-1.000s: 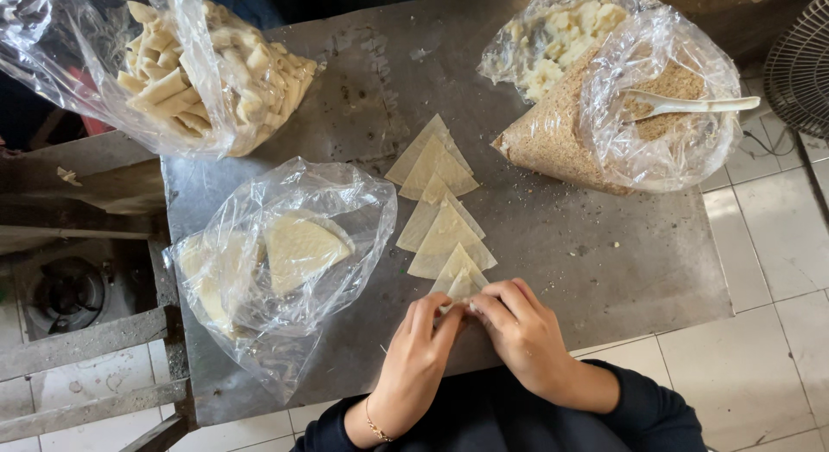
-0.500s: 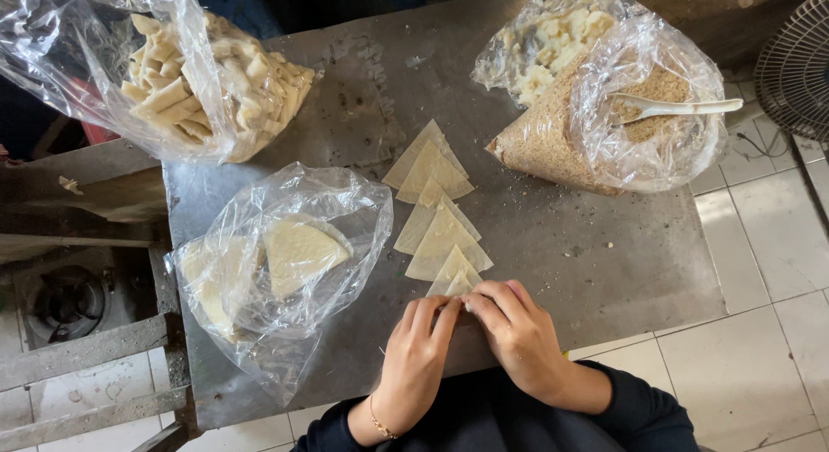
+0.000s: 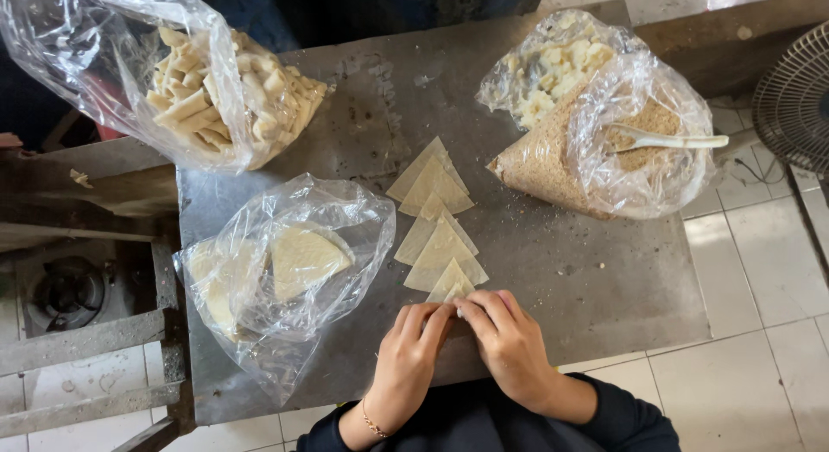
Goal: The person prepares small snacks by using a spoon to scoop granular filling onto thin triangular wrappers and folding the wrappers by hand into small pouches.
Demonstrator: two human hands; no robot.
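The left hand [image 3: 413,353] and the right hand [image 3: 505,344] meet at the near edge of the desk [image 3: 596,271], fingers curled in close and pinching the nearest wrapper [image 3: 452,284], a pale triangular sheet. Only its tip shows above the knuckles; the rest lies under the fingers, so what they do to it cannot be made out. A thin bracelet [image 3: 373,423] sits on the left wrist, and dark sleeves are cut off at the bottom edge.

Beyond the hands, more triangular wrappers [image 3: 434,214] overlap in a row running away across the grey metal top; their number is hard to tell because they overlap. To the left lies a crumpled clear bag of flat wrappers [image 3: 298,258], its contents blurred by the creased plastic. Farther left and up, a second bag of rolled pieces [image 3: 229,94] is partly cut off by the frame. On the right a bag of brown crumbs [image 3: 561,158] holds a pale spoon [image 3: 665,141], with a bag of whitish chunks [image 3: 553,63] just behind it. A fan grille [image 3: 799,98] is clipped at the right edge.
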